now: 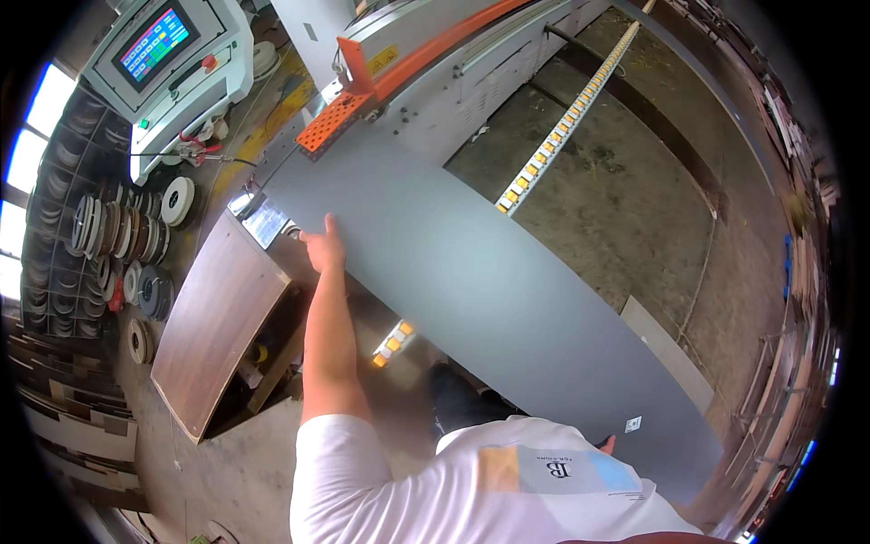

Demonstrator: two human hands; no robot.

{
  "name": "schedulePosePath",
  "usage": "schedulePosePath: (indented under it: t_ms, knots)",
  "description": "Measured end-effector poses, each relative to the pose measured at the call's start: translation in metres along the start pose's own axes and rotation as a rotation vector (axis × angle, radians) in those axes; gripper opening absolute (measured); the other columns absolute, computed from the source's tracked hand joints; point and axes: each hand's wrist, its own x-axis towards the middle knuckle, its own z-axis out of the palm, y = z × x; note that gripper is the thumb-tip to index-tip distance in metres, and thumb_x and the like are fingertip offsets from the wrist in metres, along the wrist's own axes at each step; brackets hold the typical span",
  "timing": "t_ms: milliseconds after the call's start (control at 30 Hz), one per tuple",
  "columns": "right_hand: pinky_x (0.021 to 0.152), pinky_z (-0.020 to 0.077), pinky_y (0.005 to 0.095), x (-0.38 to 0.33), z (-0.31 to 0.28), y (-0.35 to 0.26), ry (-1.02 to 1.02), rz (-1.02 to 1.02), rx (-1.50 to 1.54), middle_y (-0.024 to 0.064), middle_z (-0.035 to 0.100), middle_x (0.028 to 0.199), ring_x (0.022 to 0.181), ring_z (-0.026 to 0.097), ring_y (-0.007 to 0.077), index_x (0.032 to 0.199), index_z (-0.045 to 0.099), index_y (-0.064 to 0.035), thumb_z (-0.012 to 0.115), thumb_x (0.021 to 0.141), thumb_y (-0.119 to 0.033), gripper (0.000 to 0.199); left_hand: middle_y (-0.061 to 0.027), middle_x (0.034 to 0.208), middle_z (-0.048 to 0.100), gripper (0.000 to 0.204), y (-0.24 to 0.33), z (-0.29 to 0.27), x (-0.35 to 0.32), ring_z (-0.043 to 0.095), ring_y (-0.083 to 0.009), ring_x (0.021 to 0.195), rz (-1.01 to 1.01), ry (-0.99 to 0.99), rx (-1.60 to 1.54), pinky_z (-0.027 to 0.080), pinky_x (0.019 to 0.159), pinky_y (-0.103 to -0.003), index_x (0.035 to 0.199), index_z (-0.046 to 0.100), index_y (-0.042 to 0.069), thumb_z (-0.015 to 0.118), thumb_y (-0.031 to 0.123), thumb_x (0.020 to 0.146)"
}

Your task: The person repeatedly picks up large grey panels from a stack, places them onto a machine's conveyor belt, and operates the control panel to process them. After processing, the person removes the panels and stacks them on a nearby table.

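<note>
A long grey panel (453, 245) lies slantwise in front of me, its far left end under the orange perforated guide (335, 124) of a machine. My left hand (325, 247) is at the panel's near edge, beside a shiny metal plate (264, 221). Its thumb rests over the panel and its forefinger stretches left, apart from the thumb; the other fingers are hard to make out. Of my right hand (608, 444) only a small part shows at the panel's near edge, close to a small white label (633, 423). My shirt hides its remaining fingers.
A control console (195, 77) with a lit screen stands at the far left. Next to my left arm is a wood-grain cabinet (217, 317). Rolls of edging (118, 227) fill a rack behind it. A roller rail (566, 122) extends beyond the panel. Boards (82, 408) are stacked at left.
</note>
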Motion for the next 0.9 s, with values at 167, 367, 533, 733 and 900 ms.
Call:
schedulePosePath:
  t_ms: [167,367,533,733,900]
  knots:
    - [0.084,0.0554,0.0359,0.003,0.013,-0.004,0.031,0.017,-0.011,-0.0044,0.066,0.125,0.112,0.063,0.0199,0.126,0.061,-0.027,0.057,0.1,-0.058,0.041,-0.0289,0.134,0.062,0.104,0.005,0.008,0.005,0.061,-0.0437,0.124,0.001,0.012,-0.021,0.048,0.104,-0.05,0.153,0.023,-0.008,0.06,0.068,0.092]
    - [0.083,0.0554,0.0358,0.015,0.03,-0.02,0.043,0.017,-0.022,-0.0045,0.066,0.124,0.111,0.064,0.0198,0.126,0.061,-0.0275,0.058,0.099,-0.059,0.042,-0.0309,0.134,0.061,0.106,0.025,0.023,0.005,0.061,-0.0445,0.124,0.01,0.02,-0.04,0.048,0.104,-0.05,0.154,0.02,-0.009,0.059,0.067,0.092]
    - [0.082,0.0555,0.0357,0.011,0.045,-0.031,0.089,-0.004,0.027,-0.0046,0.066,0.124,0.111,0.064,0.0198,0.126,0.061,-0.0279,0.059,0.099,-0.06,0.043,-0.0318,0.132,0.062,0.107,0.071,0.058,-0.005,0.062,-0.0454,0.123,0.05,-0.007,-0.067,0.049,0.104,-0.051,0.154,0.019,-0.01,0.06,0.067,0.092]
    - [0.08,0.0556,0.0356,0.026,0.102,-0.066,0.127,-0.037,0.109,-0.0053,0.065,0.126,0.11,0.063,0.018,0.13,0.061,-0.0234,0.062,0.094,-0.067,0.056,-0.0301,0.131,0.063,0.105,0.111,0.085,-0.008,0.063,-0.0452,0.121,-0.003,-0.041,-0.075,0.049,0.102,-0.051,0.153,0.019,-0.011,0.061,0.065,0.093]
    - [0.077,0.0555,0.0327,0.04,0.142,-0.081,0.114,-0.177,0.051,-0.0016,0.065,0.126,0.105,0.063,0.017,0.132,0.059,-0.0188,0.066,0.094,-0.062,0.058,-0.0314,0.131,0.062,0.103,0.142,0.118,-0.005,0.064,-0.0452,0.119,0.032,-0.062,-0.099,0.05,0.101,-0.052,0.151,0.019,-0.012,0.06,0.063,0.094]
